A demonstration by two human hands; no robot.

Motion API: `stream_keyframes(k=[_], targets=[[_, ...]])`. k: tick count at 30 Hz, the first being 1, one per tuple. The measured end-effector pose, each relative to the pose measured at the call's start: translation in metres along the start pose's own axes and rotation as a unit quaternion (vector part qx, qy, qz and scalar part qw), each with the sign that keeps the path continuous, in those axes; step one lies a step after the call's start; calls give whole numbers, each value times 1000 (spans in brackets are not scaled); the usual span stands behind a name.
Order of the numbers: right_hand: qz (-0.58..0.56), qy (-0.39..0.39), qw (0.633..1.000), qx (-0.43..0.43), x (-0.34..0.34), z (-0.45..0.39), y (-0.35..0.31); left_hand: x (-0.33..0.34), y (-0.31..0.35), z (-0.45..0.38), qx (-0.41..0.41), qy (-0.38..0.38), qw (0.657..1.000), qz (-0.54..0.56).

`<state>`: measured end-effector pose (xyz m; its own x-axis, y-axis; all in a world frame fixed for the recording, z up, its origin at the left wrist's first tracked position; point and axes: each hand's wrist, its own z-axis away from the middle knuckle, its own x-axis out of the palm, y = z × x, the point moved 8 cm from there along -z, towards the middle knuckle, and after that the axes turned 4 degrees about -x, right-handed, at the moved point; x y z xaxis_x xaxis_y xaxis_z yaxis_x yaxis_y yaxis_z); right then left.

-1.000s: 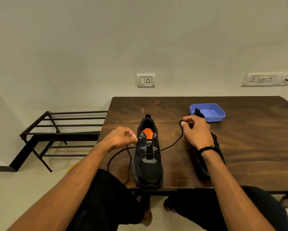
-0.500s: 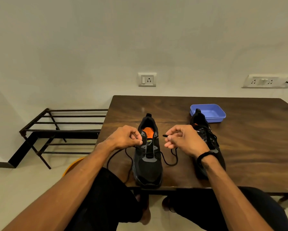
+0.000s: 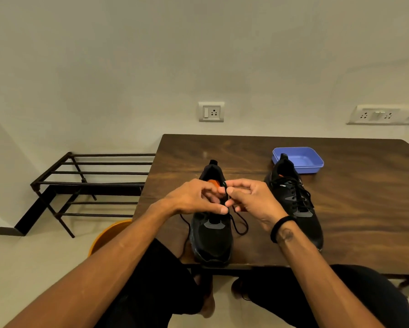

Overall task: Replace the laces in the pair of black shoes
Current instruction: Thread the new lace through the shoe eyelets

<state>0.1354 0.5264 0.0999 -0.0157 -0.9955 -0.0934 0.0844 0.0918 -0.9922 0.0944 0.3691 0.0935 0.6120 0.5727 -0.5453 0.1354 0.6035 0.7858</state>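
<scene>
Meeting over the tongue of the near shoe [image 3: 211, 235], both hands work close together in the head view. That black shoe stands at the near edge of the dark wooden table [image 3: 355, 209], toe toward the person, with an orange insole showing in its opening and a grey patch on the toe side of the tongue. The left hand [image 3: 194, 198] has its fingers curled above the eyelets, thumb lying flat across the tongue; what it grips is hidden, so whether it has the lace cannot be told. The right hand [image 3: 250, 200] pinches the black lace [image 3: 240, 223] between thumb and forefinger just beside the left fingertips, its other fingers bent loosely. From the eyelets the lace hangs in a slack loop on the table right of the shoe, and another strand trails off the left side over the table edge.

To the right stands the second black shoe [image 3: 295, 207], apart from the first, fully laced, with small white lettering on its collar. Its heel touches or overlaps a blue plastic tray [image 3: 300, 159] at the far side. A black band [image 3: 281, 227] circles the right wrist. Left of the table stands a dark metal rack [image 3: 92, 183] against the wall.
</scene>
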Motion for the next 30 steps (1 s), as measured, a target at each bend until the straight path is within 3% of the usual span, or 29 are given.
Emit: stream_keyframes(k=[7,11,17,20,23,27,30], targets=[[-3,32,998,-54,-21,1,-17,5,23,0,-5,23,994,109],[126,95,983,-90,-43,-3,-23,-9,12,2,-43,61,988,137],[264,179,946,-63,-78,-6,-18,-41,-9,9,-77,198,968,130],[356,163,920,-21,-84,-5,-13,-53,-17,10,-78,241,965,68],[429,82,900,-5,-63,-4,-5,-46,-9,9,-35,200,978,55],[379,25,917,-120,-16,2,-23,-18,14,3,39,77,993,82],[364,12,912,-189,7,4,-32,-10,14,-3,43,65,993,86]])
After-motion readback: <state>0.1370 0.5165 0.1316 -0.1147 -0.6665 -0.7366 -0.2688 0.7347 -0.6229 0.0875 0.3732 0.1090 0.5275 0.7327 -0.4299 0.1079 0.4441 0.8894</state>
